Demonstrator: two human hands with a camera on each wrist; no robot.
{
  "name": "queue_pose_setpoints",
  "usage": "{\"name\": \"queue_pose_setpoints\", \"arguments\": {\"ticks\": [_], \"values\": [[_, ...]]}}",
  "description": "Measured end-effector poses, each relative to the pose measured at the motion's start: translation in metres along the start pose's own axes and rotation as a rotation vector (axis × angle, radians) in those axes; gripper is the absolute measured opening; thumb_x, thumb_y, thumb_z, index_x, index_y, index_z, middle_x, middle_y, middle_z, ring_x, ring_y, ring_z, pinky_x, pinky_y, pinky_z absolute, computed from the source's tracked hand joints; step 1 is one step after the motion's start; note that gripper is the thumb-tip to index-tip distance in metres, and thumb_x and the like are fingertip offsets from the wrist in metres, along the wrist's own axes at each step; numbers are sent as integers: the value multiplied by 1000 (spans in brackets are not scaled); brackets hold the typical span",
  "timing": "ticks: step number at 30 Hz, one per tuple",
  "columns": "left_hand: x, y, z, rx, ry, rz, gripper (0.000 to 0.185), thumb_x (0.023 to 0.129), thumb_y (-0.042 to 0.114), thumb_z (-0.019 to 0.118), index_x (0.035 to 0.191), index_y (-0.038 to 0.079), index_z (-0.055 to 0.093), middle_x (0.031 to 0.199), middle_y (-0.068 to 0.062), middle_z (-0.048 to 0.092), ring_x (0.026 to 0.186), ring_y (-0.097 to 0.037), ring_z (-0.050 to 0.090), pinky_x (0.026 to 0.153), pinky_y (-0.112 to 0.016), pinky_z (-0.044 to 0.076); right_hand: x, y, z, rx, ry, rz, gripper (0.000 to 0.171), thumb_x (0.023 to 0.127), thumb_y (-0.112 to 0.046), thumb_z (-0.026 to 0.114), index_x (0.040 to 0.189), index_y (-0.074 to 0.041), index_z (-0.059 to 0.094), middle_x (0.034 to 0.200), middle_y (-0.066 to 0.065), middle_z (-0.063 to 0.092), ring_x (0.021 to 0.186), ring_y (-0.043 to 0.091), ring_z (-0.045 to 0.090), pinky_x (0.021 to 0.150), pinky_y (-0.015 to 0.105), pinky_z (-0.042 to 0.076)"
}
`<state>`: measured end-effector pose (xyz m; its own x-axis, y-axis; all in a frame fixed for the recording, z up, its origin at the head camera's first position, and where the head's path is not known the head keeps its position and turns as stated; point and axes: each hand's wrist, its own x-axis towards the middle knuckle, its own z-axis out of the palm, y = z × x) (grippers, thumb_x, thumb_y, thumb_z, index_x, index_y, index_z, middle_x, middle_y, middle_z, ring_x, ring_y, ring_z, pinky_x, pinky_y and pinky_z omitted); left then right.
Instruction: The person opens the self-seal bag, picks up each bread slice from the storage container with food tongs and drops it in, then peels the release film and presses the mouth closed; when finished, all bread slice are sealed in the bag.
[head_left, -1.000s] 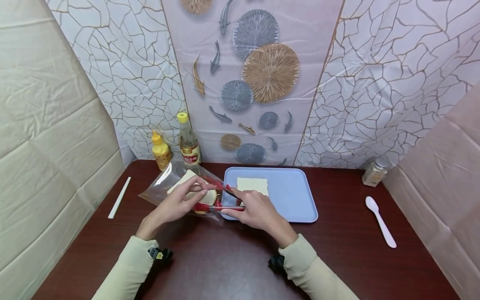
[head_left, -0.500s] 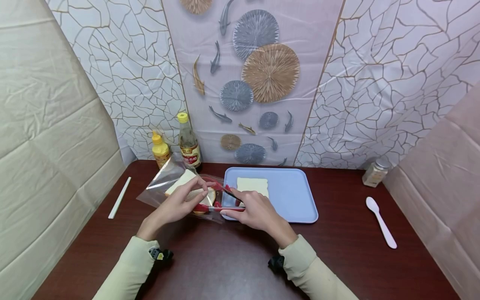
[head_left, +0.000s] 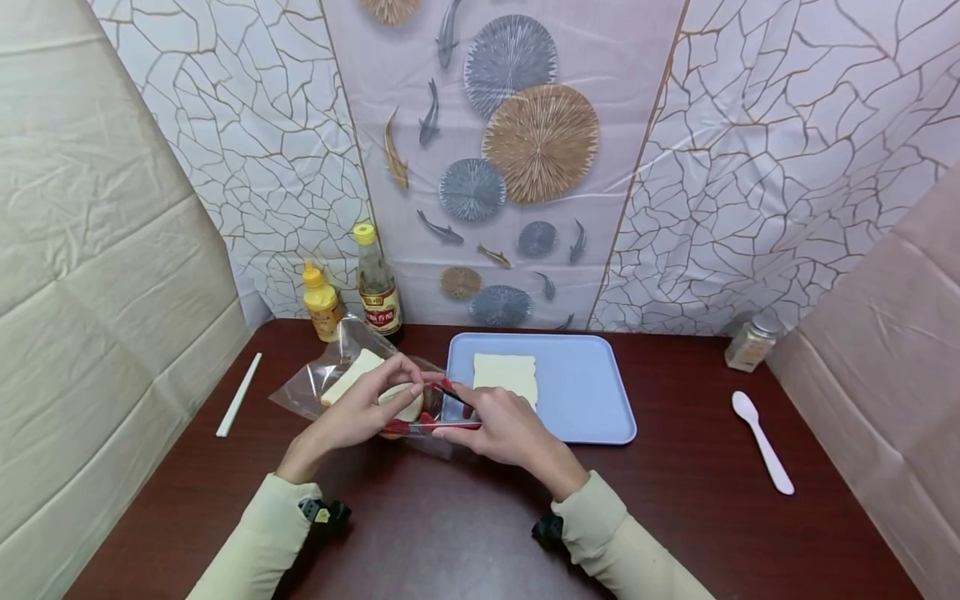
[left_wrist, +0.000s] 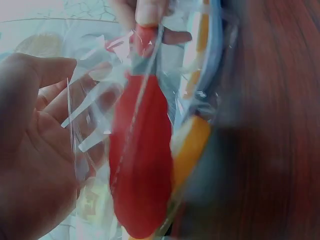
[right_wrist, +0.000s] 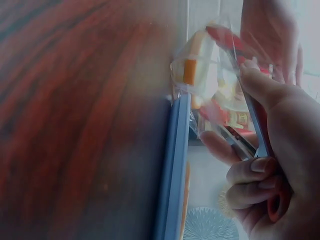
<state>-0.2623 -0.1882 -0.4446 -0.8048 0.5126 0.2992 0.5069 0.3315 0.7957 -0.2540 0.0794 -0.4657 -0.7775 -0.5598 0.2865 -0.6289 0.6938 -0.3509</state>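
Observation:
My left hand (head_left: pixel 356 408) pinches the edge of a clear plastic bag (head_left: pixel 298 392) at its mouth between thumb and fingers. Bread slices (head_left: pixel 348 377) with brown crusts lie inside the bag. My right hand (head_left: pixel 513 429) grips a pair of tongs (head_left: pixel 456 425), metal-armed with red tips. These tips reach into the bag's mouth, spread around a bread slice (head_left: pixel 405 407). Close up in the left wrist view, one red tip (left_wrist: pixel 142 155) shows behind the clear film. The right wrist view shows fingers wrapped around the tongs' arms (right_wrist: pixel 260 120).
A blue tray (head_left: pixel 585 392) bearing a pale bread slice (head_left: pixel 506 375) lies just right of the bag. Behind the bag stand a yellow squeeze bottle (head_left: pixel 322 308) and a vinegar bottle (head_left: pixel 380 300). A white stick (head_left: pixel 240 396) lies left; a spice jar (head_left: pixel 752 343) and white spoon (head_left: pixel 763 446) are right.
Right hand and tongs have shifted slightly left, deeper toward the bag. The bag with its bread has slid a little left and down, and its film has crumpled differently.

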Motion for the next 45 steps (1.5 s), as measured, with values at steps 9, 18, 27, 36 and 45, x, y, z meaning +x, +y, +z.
{"name": "queue_pose_setpoints", "arguments": {"ticks": [9, 18, 27, 36, 45], "values": [[0, -5, -4, 115, 14, 20, 7, 109, 12, 66, 113, 16, 61, 124, -11, 77, 132, -28, 70, 111, -54, 52, 1, 1, 0, 30, 45, 34, 75, 94, -67, 75, 146, -14, 68, 61, -10, 51, 61, 9, 48, 56, 25, 41], [-1, 4, 0, 88, -31, 20, 7, 111, 19, 63, 117, 16, 62, 125, -9, 74, 135, -20, 68, 116, -52, 51, 1, -2, 5, 11, 66, 15, 76, 95, -68, 73, 151, -17, 64, 71, -10, 58, 67, 10, 54, 59, 25, 44], [-2, 2, -1, 45, -14, 10, 7, 110, 13, 64, 115, 16, 61, 121, -8, 73, 128, -23, 71, 103, -34, 54, -1, -6, 6, 22, 105, 6, 78, 95, -65, 76, 154, -17, 61, 94, 3, 79, 75, 11, 67, 64, 28, 55], [-4, -16, -6, 71, -28, -53, 8, 110, 14, 65, 117, 14, 61, 125, -11, 73, 131, -26, 71, 110, -46, 56, 1, -8, 9, 58, 75, 44, 78, 90, -63, 82, 150, -17, 65, 82, 3, 72, 69, 11, 59, 59, 27, 48], [-8, -34, -9, 133, 31, -86, 7, 110, 14, 65, 114, 18, 61, 125, -4, 74, 123, -20, 74, 93, -31, 57, 0, -9, 3, 48, 14, 102, 77, 87, -67, 83, 145, -18, 70, 78, 0, 71, 69, 11, 60, 57, 28, 47]]}}
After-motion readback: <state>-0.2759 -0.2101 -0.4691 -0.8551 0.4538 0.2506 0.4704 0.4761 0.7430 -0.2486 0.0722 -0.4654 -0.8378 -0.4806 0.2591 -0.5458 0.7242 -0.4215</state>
